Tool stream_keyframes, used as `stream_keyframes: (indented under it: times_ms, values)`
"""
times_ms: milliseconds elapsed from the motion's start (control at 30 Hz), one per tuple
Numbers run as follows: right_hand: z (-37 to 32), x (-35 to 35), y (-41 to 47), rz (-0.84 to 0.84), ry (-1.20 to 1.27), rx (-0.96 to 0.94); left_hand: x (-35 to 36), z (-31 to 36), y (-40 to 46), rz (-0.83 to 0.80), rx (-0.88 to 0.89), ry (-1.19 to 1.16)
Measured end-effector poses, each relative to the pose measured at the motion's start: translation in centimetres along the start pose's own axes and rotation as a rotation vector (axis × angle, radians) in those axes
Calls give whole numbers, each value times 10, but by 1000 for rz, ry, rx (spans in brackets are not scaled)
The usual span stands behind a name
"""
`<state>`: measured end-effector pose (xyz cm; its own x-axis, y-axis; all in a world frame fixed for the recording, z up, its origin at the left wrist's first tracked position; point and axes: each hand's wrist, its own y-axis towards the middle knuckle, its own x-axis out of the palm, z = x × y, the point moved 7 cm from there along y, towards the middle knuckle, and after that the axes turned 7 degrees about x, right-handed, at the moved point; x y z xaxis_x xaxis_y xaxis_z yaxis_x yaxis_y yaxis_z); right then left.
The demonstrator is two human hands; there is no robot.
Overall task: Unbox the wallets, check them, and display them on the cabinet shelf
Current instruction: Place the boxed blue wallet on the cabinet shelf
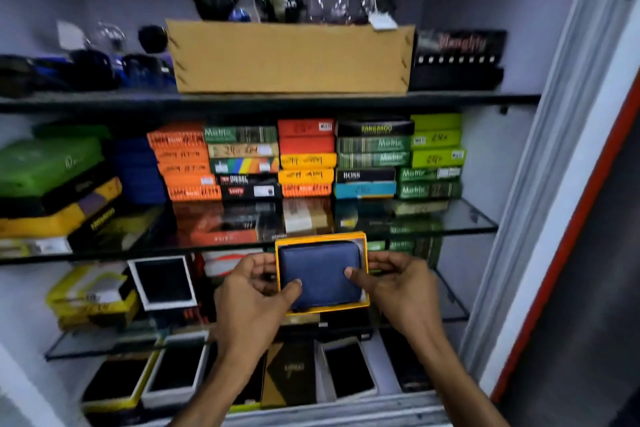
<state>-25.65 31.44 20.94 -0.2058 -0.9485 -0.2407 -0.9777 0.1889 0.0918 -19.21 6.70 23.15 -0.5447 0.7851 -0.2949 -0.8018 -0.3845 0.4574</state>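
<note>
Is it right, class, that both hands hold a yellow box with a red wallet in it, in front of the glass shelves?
Not quite. The head view shows the wallet is dark blue, not red. The rest stands: the left hand and right hand hold the yellow box in front of the glass shelves.

A dark blue wallet [320,274] sits in a yellow-orange box [363,239]. Above the box, stacked packs run orange [185,163], green [374,146], lime [436,140] and red [306,135], one rainbow-striped [244,165]. Higher still is a plain tan carton [291,57].
</note>
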Motion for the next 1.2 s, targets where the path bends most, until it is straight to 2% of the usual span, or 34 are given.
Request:
stream_keyframes:
  times_ms: [333, 867, 1200]
  values:
    - [21, 16, 15, -3, -75, -5, 23, -32, 5, -21, -16, 32]
    - [66, 54, 63, 19, -84, 109, 74, -85, 37, -84, -50, 88]
    - [68, 60, 84, 56, -122, 37, 92, -100, 57, -88, -47, 112]
